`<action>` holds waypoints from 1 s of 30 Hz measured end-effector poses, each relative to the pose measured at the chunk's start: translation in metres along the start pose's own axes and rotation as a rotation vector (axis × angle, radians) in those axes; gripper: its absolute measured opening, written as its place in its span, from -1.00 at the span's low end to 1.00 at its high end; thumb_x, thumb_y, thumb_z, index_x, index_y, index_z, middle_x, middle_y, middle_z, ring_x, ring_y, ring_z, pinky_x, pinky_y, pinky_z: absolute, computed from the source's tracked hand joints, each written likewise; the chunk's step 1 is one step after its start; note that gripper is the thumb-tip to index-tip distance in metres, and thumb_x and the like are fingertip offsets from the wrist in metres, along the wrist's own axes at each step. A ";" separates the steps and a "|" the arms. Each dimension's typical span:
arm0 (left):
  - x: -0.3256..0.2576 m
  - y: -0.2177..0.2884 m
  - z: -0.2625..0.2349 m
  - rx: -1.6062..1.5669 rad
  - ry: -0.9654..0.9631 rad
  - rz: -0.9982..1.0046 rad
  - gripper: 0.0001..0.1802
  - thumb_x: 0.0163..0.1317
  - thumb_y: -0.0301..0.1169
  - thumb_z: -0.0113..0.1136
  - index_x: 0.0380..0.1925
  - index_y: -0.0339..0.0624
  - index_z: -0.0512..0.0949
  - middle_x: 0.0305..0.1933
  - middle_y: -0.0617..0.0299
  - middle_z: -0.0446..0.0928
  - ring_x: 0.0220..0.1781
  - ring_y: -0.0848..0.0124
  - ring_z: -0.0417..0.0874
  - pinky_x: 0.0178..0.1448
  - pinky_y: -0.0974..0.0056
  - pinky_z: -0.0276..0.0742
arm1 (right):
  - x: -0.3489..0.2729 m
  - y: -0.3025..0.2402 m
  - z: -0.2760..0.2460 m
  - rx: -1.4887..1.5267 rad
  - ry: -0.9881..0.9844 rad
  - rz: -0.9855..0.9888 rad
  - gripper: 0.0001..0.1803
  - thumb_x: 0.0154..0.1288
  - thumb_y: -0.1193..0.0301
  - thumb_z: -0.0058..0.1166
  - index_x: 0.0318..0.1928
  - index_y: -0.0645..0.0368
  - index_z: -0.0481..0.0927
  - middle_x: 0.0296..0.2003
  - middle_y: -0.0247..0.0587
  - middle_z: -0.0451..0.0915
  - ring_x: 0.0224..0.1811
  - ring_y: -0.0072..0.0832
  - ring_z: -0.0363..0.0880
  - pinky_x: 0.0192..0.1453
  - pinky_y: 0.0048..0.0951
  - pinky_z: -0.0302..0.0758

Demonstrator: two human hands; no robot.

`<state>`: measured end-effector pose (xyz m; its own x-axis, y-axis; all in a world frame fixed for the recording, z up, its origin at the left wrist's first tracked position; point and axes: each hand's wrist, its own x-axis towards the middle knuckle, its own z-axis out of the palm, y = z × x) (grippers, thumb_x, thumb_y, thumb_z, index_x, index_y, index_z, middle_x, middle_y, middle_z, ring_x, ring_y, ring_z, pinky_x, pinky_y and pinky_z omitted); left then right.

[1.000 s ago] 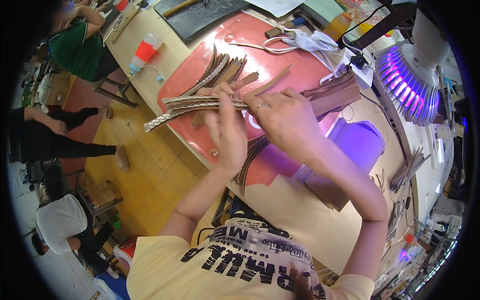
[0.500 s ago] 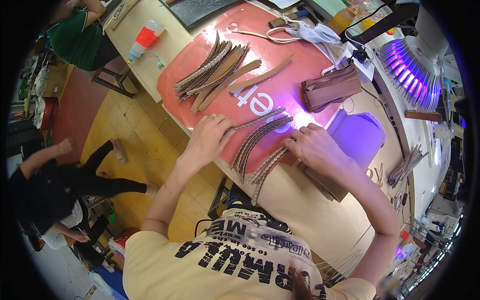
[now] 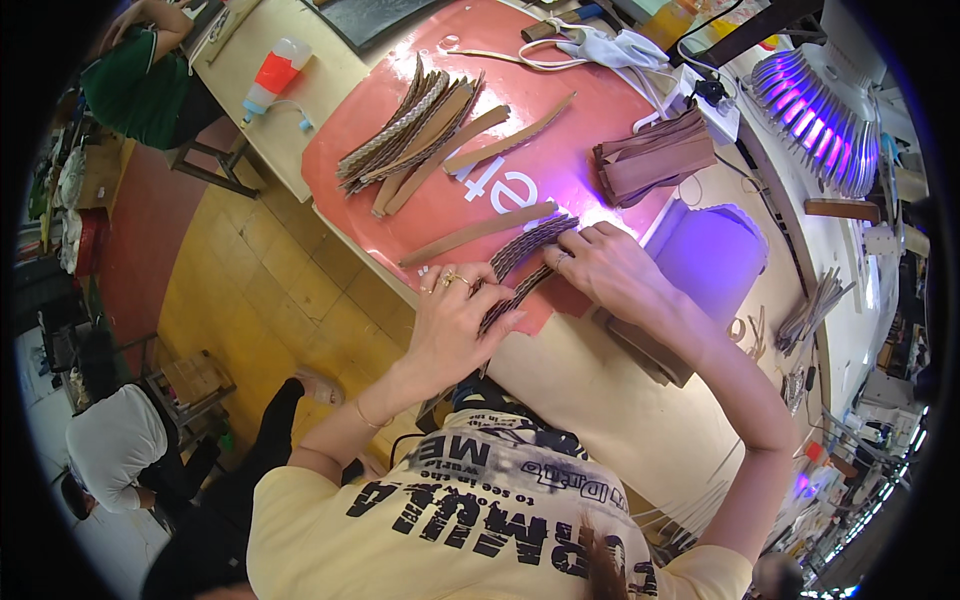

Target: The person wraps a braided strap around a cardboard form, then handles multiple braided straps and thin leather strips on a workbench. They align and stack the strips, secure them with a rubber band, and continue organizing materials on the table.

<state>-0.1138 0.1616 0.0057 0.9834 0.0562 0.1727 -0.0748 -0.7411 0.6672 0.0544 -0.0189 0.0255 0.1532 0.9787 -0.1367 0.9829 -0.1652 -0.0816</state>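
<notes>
"Bending over the braided strips point(image 3: 536, 243) in the head view, how do the person's two hands stand?"

"Both are low, close to the near edge of the tabletop point(image 3: 560, 385). The left hand point(image 3: 458, 312) is mostly closed, with thumb and fingers wrapped about the lower end of the strips. The right hand point(image 3: 607, 266) is half curled at their upper end, its fingers bent down. Whether it pinches a strip cannot be told, as its fingertips are partly hidden."

"And where exactly do those strips lie?"

"Side by side in a slanting bundle, by the near corner of the red sheet point(image 3: 430, 207). A single flat strip point(image 3: 477, 235) runs from that sheet's near edge up to just beside the bundle."

"What else does the sheet carry?"

"Toward its left edge, a fanned pile of strips point(image 3: 405, 140), some braided and some plain. A loose brown strip point(image 3: 517, 137) lies to the right of that. By the sheet's right edge sits a stack of dark brown pieces point(image 3: 655, 160)."

"And around it?"

"A purple-lit panel point(image 3: 705, 255) just beyond the right hand, a ribbed lamp point(image 3: 810, 115) glowing violet past the sheet's right edge, and a red-banded bottle point(image 3: 272, 80) near the tabletop's left end."
</notes>
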 end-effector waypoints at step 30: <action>-0.019 0.022 0.005 0.190 -0.072 -0.067 -0.68 0.18 -0.15 0.34 -0.26 -0.19 0.64 0.12 0.03 0.41 0.22 0.04 0.35 0.33 -0.08 0.12 | -0.017 0.032 -0.019 0.441 -0.126 0.427 -0.43 0.05 0.52 0.37 0.07 0.24 0.40 -0.09 0.12 0.42 -0.16 0.09 0.64 -0.10 -0.05 0.61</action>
<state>-0.1332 0.1411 0.0139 0.9948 0.0673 0.0760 0.0174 -0.8506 0.5255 0.0852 -0.0389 0.0444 0.4836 0.7978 -0.3602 0.6985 -0.5997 -0.3905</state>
